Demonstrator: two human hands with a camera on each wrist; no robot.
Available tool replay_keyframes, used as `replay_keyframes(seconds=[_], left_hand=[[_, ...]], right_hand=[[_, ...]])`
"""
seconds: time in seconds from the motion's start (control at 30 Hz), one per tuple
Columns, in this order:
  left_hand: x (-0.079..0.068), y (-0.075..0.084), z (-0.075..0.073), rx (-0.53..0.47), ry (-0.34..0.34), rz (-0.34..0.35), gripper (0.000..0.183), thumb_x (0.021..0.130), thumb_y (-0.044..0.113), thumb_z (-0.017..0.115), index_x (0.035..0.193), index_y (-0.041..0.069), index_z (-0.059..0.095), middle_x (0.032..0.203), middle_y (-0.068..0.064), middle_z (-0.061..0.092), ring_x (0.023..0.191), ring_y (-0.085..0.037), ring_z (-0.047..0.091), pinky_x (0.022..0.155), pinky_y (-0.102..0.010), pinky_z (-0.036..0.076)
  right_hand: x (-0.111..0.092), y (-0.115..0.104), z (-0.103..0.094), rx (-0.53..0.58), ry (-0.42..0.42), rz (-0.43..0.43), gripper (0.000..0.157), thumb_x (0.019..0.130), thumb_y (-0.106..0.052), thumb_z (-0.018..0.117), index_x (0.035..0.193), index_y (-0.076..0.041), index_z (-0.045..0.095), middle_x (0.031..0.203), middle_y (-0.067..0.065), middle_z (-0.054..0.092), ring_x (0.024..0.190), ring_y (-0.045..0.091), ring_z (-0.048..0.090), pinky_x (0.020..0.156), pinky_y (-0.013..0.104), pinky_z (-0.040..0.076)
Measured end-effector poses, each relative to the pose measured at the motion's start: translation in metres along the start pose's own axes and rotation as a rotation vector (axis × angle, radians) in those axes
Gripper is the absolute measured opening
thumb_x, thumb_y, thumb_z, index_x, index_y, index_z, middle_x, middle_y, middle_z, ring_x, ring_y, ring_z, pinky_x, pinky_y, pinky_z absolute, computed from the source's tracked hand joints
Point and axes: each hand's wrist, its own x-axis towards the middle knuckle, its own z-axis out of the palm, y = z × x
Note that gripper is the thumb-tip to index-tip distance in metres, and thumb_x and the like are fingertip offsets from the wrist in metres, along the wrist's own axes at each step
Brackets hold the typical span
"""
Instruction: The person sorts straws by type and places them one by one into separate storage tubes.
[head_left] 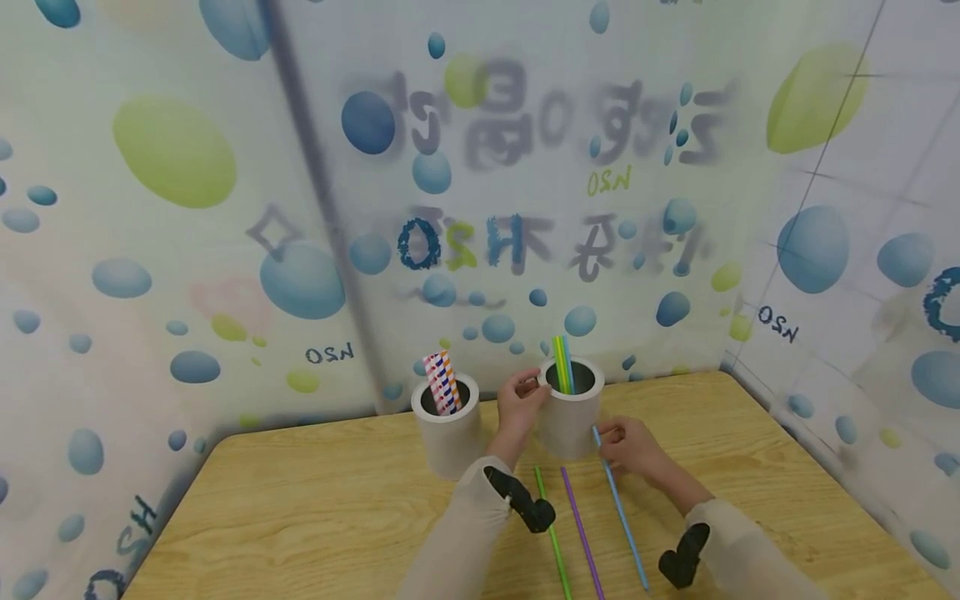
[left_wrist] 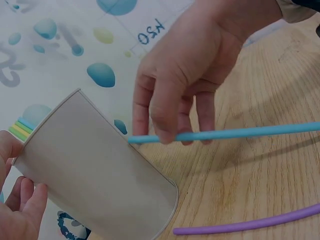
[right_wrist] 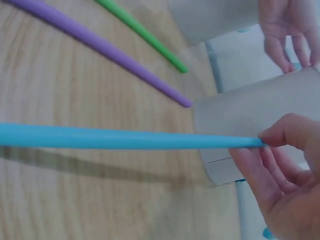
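A light grey-white cylindrical cup (head_left: 572, 429) stands upright at the back of the table, with several green, yellow and blue straws (head_left: 562, 364) leaning inside it. My left hand (head_left: 517, 410) holds this cup at the left side of its rim. Just right of the cup, my right hand (head_left: 633, 450) pinches a blue straw (head_left: 622, 521) close to its far end. In the right wrist view, thumb and fingers meet around the tip of that blue straw (right_wrist: 125, 139), which lies slightly above the tabletop and casts a shadow. A purple straw (head_left: 580, 525) and a green straw (head_left: 556, 542) lie on the table between my forearms.
A second matching cup (head_left: 452, 442) stands to the left, holding several patterned paper straws (head_left: 442, 383). The wooden table (head_left: 315, 508) meets a curtain (head_left: 187, 292) printed with blue and green spots behind it.
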Motion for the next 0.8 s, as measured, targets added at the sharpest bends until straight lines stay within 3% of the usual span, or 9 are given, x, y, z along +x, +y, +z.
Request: replay_keyframes(seconds=[0.4,0.8], left_hand=[[0.0,0.0,0.0,0.008,-0.001,0.016,0.032,0.079,0.005,0.067,0.11,0.001,0.062,0.101,-0.013,0.057,0.094,-0.023,0.054,0.08,-0.031,0.049],[-0.001,0.0,0.0,0.019,-0.002,0.023,0.031,0.079,0.006,0.067,0.11,0.002,0.063,0.1,-0.011,0.057,0.093,-0.022,0.054,0.08,-0.031,0.049]], right_hand=[[0.007,-0.025,-0.025,0.044,0.031,-0.198,0.035,0.082,0.003,0.056,0.115,0.011,0.045,0.082,0.01,0.053,0.069,0.016,0.055,0.062,0.044,0.054],[0.013,-0.056,-0.047,0.057,0.037,-0.311,0.033,0.085,0.003,0.056,0.115,0.01,0.043,0.087,0.012,0.051,0.072,0.015,0.057,0.061,0.038,0.054]])
